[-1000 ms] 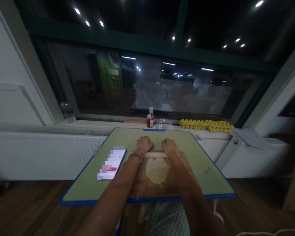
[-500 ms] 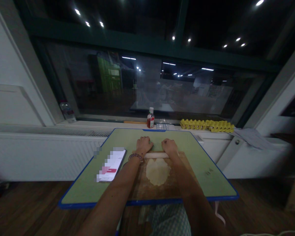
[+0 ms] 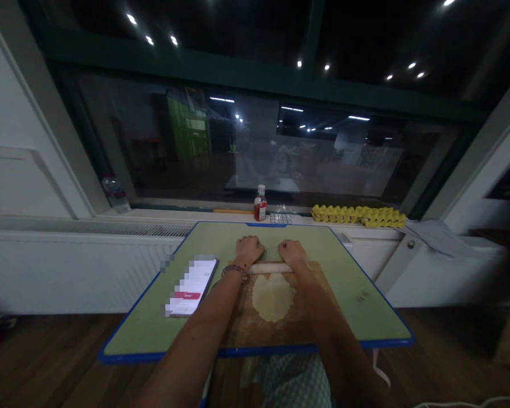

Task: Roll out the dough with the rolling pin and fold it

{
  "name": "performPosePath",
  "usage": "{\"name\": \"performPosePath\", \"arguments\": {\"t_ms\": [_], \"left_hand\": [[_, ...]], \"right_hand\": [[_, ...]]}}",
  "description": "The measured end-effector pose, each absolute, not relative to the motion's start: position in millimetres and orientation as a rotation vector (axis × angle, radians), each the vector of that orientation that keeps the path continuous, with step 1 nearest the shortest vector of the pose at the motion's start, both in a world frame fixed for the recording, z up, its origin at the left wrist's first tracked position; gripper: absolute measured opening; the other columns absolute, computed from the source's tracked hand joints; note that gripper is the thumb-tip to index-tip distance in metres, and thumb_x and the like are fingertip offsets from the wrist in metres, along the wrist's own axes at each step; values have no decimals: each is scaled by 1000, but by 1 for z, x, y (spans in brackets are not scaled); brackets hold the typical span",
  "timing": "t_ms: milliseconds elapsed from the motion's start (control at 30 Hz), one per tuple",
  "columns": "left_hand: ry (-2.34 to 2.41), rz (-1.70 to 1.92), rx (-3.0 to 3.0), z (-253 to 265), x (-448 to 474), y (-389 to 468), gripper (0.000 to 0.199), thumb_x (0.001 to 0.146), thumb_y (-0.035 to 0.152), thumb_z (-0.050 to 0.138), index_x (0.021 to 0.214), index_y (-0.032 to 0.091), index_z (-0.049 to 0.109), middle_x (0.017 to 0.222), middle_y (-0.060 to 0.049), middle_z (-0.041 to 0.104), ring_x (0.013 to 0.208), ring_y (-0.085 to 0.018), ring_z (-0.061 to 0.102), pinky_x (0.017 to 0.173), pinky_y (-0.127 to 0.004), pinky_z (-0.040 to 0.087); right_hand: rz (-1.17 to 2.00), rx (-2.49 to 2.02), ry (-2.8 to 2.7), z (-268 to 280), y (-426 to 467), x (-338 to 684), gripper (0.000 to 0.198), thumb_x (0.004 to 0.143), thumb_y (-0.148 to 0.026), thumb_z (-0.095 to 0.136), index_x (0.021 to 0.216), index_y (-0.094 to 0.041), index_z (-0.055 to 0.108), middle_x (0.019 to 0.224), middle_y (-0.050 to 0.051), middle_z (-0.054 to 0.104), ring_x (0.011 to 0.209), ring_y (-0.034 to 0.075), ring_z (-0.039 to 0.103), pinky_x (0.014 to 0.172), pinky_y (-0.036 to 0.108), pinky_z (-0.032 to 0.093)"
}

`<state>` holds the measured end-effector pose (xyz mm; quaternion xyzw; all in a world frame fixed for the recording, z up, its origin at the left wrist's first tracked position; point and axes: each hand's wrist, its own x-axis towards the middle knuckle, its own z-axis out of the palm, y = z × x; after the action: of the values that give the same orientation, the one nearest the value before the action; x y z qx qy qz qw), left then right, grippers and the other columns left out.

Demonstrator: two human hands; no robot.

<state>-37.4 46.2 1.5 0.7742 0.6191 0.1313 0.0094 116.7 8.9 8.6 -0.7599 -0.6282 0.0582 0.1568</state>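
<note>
My left hand (image 3: 249, 249), a beaded bracelet (image 3: 234, 271) at its wrist, lies over the left end of a pale rolling pin (image 3: 270, 268). Its fingers are bent forward and down. Over the pin's right end is my right hand (image 3: 293, 253), fingers curled in. The pin passes beneath the heels of both hands, which hide its ends. It lies across the far edge of a wooden board (image 3: 242, 328). Just nearer to me, a flat, roughly round sheet of dough (image 3: 273, 298) with an uneven, notched edge rests on the board between my forearms.
A lit phone (image 3: 193, 286) lies left of the board on the green, blue-edged table (image 3: 352, 283). On the windowsill behind stand a bottle of red liquid (image 3: 260, 205), yellow egg cartons (image 3: 357, 216) and a clear water bottle (image 3: 115, 194). A radiator (image 3: 76, 272) is at left.
The view has shifted very slightly. Both hands, the rolling pin and the dough stay in essentially the same place.
</note>
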Motion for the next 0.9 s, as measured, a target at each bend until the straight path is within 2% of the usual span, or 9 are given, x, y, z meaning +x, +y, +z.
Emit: {"name": "performPosePath", "arguments": {"t_ms": [900], "left_hand": [[1924, 439, 2427, -1, -38, 48, 31, 85, 32, 50, 102, 19, 73, 114, -11, 70, 113, -28, 59, 96, -39, 43]], "right_hand": [[181, -2130, -1812, 3, 14, 119, 38, 93, -31, 41, 110, -21, 74, 113, 10, 72, 108, 22, 64, 84, 26, 46]]}}
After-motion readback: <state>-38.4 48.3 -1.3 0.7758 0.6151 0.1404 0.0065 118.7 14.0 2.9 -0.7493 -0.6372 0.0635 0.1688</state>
